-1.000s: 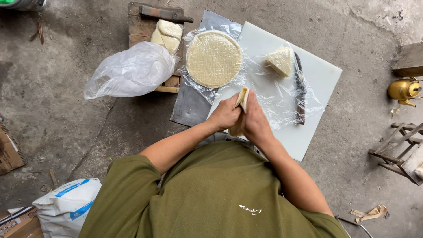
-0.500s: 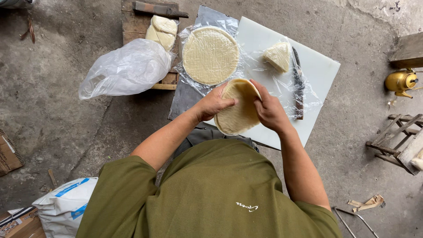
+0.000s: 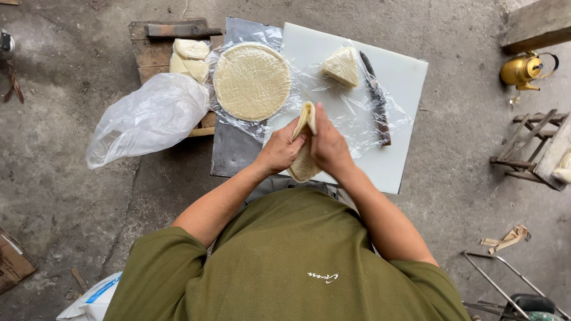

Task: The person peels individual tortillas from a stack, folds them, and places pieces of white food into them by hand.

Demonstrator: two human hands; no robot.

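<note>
Round stack on the board's left edge; wedge and knife toward its far right corner; bag left, off the board.

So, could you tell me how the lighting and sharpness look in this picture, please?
Head view: soft, even daylight with faint shadows; mild glare on the plastic wrap and white bag; hands and folded wafer sharp; straight board edges lean, hinting wide-angle distortion.
</note>
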